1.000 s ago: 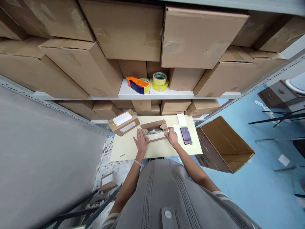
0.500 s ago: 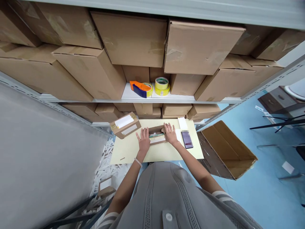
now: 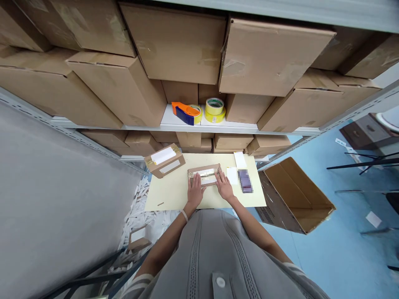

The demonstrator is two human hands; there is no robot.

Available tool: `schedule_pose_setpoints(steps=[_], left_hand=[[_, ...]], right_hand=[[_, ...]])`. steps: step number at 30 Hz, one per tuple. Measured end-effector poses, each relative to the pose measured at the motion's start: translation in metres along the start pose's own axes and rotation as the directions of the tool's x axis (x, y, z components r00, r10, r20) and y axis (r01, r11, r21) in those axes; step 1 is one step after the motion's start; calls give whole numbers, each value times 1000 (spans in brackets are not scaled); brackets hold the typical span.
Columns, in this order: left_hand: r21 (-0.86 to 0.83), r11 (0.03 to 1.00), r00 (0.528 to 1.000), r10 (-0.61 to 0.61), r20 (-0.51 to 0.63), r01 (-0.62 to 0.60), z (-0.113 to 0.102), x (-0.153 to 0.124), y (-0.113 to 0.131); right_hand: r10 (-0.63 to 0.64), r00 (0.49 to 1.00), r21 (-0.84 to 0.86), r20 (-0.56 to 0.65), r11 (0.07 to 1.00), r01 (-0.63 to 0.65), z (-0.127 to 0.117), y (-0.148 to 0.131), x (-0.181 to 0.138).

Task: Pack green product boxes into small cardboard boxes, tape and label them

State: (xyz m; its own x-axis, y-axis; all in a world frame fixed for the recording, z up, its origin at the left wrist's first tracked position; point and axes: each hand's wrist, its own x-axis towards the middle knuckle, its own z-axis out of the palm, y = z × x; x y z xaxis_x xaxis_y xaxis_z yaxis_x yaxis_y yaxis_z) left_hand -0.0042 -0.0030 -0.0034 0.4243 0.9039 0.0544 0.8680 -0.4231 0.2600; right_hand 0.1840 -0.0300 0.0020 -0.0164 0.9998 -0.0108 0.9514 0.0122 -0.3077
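Note:
A small cardboard box (image 3: 204,168) lies on the pale yellow table (image 3: 174,195), its top flaps folded down, with white labels and shiny tape on it. My left hand (image 3: 195,192) rests on the left part of the box, fingers stretched out. Over on its right end lies my right hand (image 3: 223,187), fingers also extended and flat. Both hands press on the box without gripping it. A taped box with white labels (image 3: 165,160) sits to the left. Right of my right hand are a white card (image 3: 231,175) and a phone (image 3: 245,181), its screen blurred.
Shelves above hold many cardboard boxes (image 3: 174,45), an orange and blue tape dispenser (image 3: 187,113) and yellow tape rolls (image 3: 215,110). A large open carton (image 3: 296,195) stands on the floor at right. White paper scraps (image 3: 137,207) cover the floor at left.
The box was open with its contents showing; now its flaps are down. My left hand has moved from the box's left side onto its near left part.

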Motion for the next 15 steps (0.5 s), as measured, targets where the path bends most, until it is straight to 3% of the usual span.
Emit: schedule_pose_setpoints(steps=[4, 8, 12, 15], left_hand=[[-16, 998, 997, 67, 24, -67, 9, 12, 12], [-10, 995, 995, 100, 6, -100, 15, 17, 9], [10, 991, 991, 135, -5, -135, 14, 19, 2], [10, 991, 991, 131, -13, -131, 15, 21, 0]], right_hand=[[-4, 1000, 75, -6, 997, 5, 5, -2, -4], [-4, 999, 123, 40, 992, -1, 2, -2, -7], [18, 993, 98, 113, 995, -30, -18, -6, 6], [25, 998, 81, 53, 996, -29, -46, -10, 30]])
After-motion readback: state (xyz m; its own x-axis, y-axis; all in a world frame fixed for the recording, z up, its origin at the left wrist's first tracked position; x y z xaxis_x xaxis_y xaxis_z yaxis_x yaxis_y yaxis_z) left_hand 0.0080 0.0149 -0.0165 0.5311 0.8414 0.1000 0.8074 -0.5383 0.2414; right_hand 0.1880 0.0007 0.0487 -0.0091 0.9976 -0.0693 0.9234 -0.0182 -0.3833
